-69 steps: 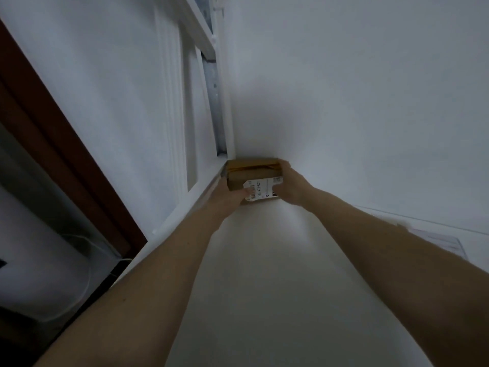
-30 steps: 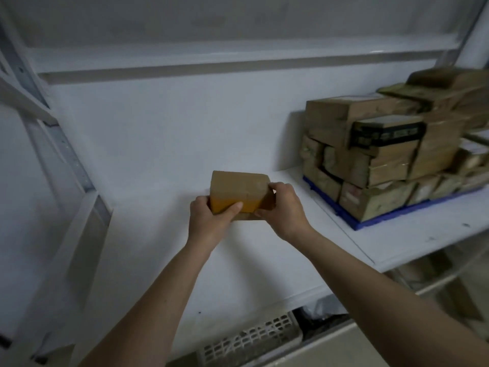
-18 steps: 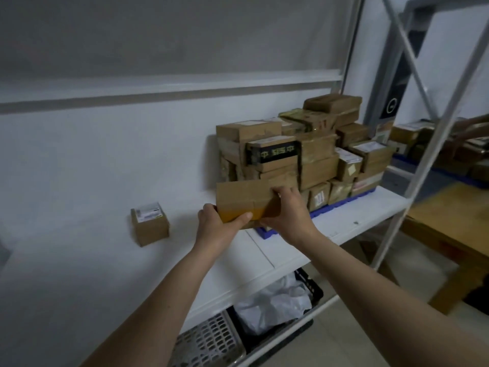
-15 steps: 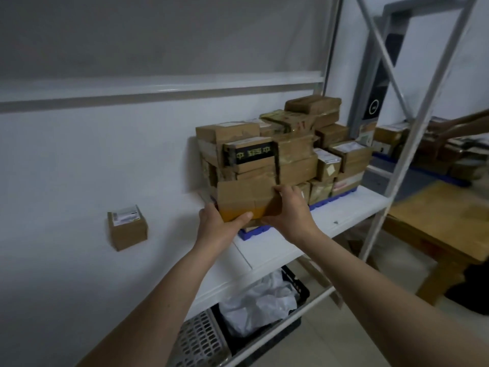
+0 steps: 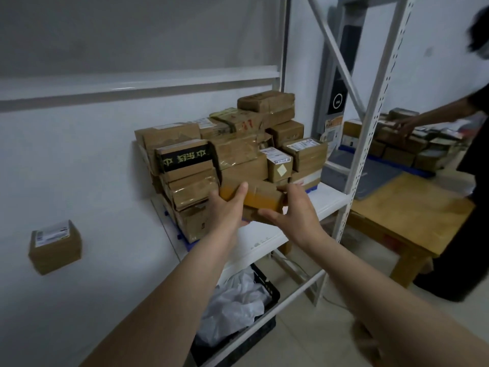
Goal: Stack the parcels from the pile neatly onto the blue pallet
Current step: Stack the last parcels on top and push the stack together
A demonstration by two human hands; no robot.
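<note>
I hold a brown cardboard parcel with an orange-taped edge (image 5: pixel 260 196) in both hands, right in front of the stack. My left hand (image 5: pixel 227 211) grips its left end with the thumb on top. My right hand (image 5: pixel 293 213) grips its right end with the thumb underneath. Behind it stands a stack of taped brown parcels (image 5: pixel 232 147), several layers high, on the blue pallet (image 5: pixel 182 237), of which only slivers show at the front. One small parcel with a white label (image 5: pixel 54 246) lies alone on the white shelf at far left.
The white shelf board (image 5: pixel 267 242) carries everything; a white perforated upright (image 5: pixel 367 123) stands right of the stack. Below sit a black crate with white plastic bags (image 5: pixel 238 311). At right are a wooden table (image 5: pixel 407 213) and another person (image 5: pixel 476 165) handling parcels.
I have carried the parcel from the shelf's far left end over to the stacked pallet; it now sits lower against the stack's front. The view has swung right, revealing the other person.
</note>
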